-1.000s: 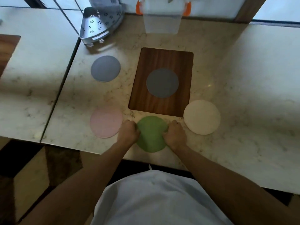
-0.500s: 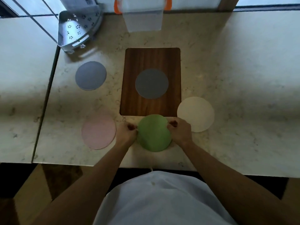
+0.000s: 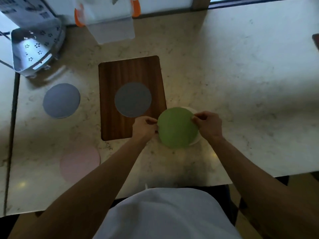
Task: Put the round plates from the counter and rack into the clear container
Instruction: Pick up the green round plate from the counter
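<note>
Both hands pinch the green round plate [image 3: 177,127]: my left hand [image 3: 145,127] at its left edge, my right hand [image 3: 208,125] at its right edge. It lies over the cream plate [image 3: 196,141], of which only a thin rim shows. A dark grey plate [image 3: 133,99] rests on the wooden board [image 3: 120,73]. On the counter to the left lie a blue-grey plate [image 3: 61,100] and, nearer me, a pink plate [image 3: 79,163]. The clear container [image 3: 114,28] with orange clips stands at the back.
A perforated metal rack [image 3: 34,49] stands at the back left next to a white box [image 3: 25,9]. The marble counter [image 3: 241,83] stretches bare to the right; its front edge runs just before my body. A dark seam [image 3: 12,118] crosses the counter at the left.
Both hands have carried the green plate to the right, from the counter in front of the board onto the cream plate, which it now mostly covers.
</note>
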A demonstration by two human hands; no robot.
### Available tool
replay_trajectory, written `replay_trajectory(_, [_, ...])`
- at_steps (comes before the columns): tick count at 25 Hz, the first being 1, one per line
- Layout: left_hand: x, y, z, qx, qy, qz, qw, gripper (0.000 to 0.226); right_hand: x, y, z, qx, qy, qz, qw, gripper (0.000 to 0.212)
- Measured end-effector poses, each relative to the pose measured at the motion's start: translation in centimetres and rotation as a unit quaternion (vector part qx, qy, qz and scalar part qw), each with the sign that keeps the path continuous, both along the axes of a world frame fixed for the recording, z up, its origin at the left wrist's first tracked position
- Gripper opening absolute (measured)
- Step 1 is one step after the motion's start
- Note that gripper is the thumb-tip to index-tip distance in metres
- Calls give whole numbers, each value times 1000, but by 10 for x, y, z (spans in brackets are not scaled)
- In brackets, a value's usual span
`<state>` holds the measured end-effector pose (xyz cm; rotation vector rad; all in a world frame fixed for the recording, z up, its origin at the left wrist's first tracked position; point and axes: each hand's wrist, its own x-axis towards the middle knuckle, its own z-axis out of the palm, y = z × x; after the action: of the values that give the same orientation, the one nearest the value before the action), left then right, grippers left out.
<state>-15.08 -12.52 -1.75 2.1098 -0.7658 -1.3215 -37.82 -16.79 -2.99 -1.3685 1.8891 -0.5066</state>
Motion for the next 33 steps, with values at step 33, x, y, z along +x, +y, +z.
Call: replay_trajectory(33, [-48, -28, -20, 34, -150, -67, 986, 8, -20, -12, -16, 40, 90, 13, 995, 17])
